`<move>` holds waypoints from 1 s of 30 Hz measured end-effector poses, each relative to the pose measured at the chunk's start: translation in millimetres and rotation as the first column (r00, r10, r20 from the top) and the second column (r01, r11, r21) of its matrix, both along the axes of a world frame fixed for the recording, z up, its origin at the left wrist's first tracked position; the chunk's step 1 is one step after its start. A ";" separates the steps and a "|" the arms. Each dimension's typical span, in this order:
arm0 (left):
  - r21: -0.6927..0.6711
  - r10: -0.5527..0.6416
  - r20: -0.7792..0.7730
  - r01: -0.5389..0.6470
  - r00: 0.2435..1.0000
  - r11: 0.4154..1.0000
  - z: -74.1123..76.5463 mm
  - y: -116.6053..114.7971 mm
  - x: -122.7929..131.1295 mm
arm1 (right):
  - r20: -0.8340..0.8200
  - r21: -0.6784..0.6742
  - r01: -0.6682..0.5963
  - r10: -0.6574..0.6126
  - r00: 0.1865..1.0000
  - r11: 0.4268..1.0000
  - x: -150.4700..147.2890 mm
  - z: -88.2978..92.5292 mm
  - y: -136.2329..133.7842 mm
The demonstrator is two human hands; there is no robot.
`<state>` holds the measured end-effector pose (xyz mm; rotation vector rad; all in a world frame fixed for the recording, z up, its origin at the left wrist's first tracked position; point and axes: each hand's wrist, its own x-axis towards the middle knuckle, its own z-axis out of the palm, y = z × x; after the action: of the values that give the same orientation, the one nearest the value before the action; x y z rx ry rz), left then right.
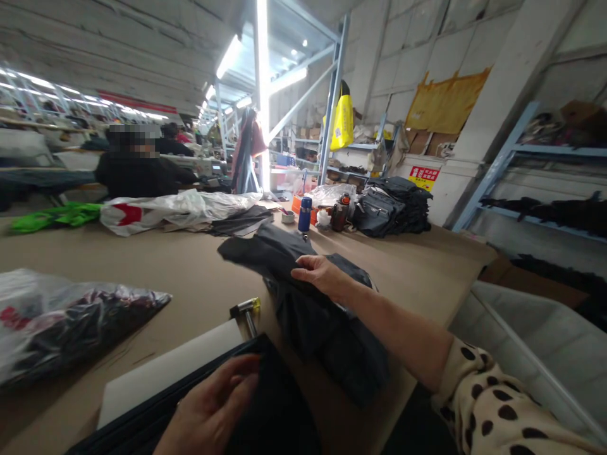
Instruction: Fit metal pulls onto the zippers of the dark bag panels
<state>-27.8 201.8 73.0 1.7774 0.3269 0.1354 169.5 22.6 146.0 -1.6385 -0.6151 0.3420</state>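
Observation:
My right hand (320, 272) is closed on a dark fabric piece (265, 249), thumb on top and the other fingers mostly hidden. The piece lies over more dark cloth (322, 335) that is bunched on the table. Lower in view, my left hand (213, 404) is half curled over a dark, flat fabric stack (284, 411). Motion blurs its fingers, and whether they grip the cloth is unclear. Beyond the stack lies a small hammer (245, 308) with a black and yellow head. A white sheet (171, 366) shows from under the stack.
Plastic bags (80, 322) lie on the brown table (199, 272) at left. Farther back stand a blue bottle (305, 213), a brown bottle (340, 212) and a pile of dark garments (393, 205). A person (140, 167) sits beyond the table. Metal shelves (545, 151) stand at right.

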 end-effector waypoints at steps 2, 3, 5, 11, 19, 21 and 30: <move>-0.174 -0.028 -0.055 0.018 0.998 0.985 17.1 -18.2 15.2 | -0.127 0.030 -0.020 0.024 0.992 0.999 -15.0 -5.5 10.4; -0.267 0.026 -0.052 -0.039 0.998 0.963 24.5 -25.6 21.8 | -0.187 0.065 -0.038 0.050 0.981 0.997 -22.7 -6.0 14.6; -0.480 0.082 -0.036 -0.089 0.996 0.873 36.1 -36.9 31.1 | -0.205 0.100 -0.116 0.135 0.969 0.988 -41.0 -5.0 21.6; -0.743 0.035 0.032 0.000 0.999 0.669 44.2 -43.2 21.1 | 0.020 0.002 -0.263 0.263 0.965 0.965 -97.7 -19.3 34.2; -0.686 0.042 -0.024 -0.047 0.999 0.726 41.1 -23.8 -14.9 | -0.596 0.302 -0.176 0.329 0.732 0.937 -93.6 -12.7 29.2; -0.706 0.020 0.013 -0.005 1.000 0.708 47.2 -26.2 -17.5 | -0.612 0.356 -0.164 0.362 0.703 0.920 -96.7 -8.7 30.1; -0.614 0.083 -0.015 -0.075 0.996 0.786 59.4 -24.3 -18.5 | 0.301 0.015 -0.133 0.122 0.946 0.991 -97.0 31.6 17.1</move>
<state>-46.3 177.5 132.4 1.1088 0.3850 0.0853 72.6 39.7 177.6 -1.6331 -0.9546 0.1742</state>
